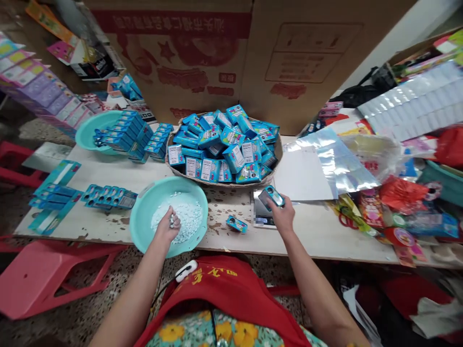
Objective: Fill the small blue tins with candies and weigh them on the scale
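My left hand is over the turquoise basin, its fingers curled round a few small white candies. Below it lies a heap of the same white candies. With my right hand I grip a small blue box above a small scale, which is partly hidden. Another blue box with a dark round spot lies on the table between the basin and the scale. Behind them, a wide round basket is heaped with blue boxes.
A large cardboard carton stands behind the basket. Rows of blue boxes and a second basin occupy the table's left side. White sheets and packaged goods cover the right. A red stool stands front left.
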`<state>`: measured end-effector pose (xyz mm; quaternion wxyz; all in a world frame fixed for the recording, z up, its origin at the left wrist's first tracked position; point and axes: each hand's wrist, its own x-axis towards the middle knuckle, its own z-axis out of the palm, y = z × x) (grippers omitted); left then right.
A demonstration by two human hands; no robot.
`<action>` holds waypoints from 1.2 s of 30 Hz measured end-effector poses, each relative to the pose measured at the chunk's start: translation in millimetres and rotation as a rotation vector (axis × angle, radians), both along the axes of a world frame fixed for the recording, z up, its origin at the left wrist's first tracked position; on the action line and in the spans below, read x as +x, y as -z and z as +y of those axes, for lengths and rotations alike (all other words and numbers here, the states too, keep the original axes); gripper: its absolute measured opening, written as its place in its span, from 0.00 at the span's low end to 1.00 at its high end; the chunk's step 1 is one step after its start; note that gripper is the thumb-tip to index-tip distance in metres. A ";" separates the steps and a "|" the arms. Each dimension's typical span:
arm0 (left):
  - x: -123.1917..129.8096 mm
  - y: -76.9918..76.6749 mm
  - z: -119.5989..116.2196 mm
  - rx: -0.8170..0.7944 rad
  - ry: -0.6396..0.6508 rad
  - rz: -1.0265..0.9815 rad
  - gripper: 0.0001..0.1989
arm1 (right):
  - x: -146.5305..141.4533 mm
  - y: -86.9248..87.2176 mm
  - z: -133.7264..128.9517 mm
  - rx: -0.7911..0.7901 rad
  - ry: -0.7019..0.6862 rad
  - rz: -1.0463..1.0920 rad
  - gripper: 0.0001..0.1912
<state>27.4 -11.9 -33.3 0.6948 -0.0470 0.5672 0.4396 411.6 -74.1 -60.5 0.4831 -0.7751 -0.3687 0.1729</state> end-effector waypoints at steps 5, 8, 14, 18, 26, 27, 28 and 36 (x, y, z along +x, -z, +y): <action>18.3 -47.0 10.5 0.199 -0.050 -0.041 0.17 | -87.4 -65.0 9.6 0.058 -0.521 -0.146 0.20; 38.1 -81.7 16.0 0.413 -0.100 -0.009 0.22 | -150.9 -76.5 23.2 0.025 -0.798 -0.166 0.16; 52.5 -94.2 18.5 0.640 -0.231 0.317 0.23 | -213.3 -70.8 35.9 -0.020 -0.939 -0.237 0.18; 45.4 -86.4 17.1 0.636 -0.260 0.432 0.22 | -220.7 -73.7 40.1 -0.048 -0.971 -0.280 0.17; 43.4 -83.3 20.7 0.665 -0.321 0.428 0.21 | -225.0 -71.6 43.9 -0.085 -0.992 -0.288 0.18; 44.9 -82.6 20.4 0.673 -0.319 0.434 0.21 | -224.2 -71.0 43.8 -0.081 -0.994 -0.282 0.17; 46.6 -82.4 20.2 0.680 -0.314 0.437 0.21 | -223.4 -70.6 43.8 -0.078 -0.995 -0.274 0.17; 36.2 -80.6 23.4 0.594 -0.229 0.262 0.19 | -190.4 -76.3 36.5 -0.038 -0.911 -0.113 0.18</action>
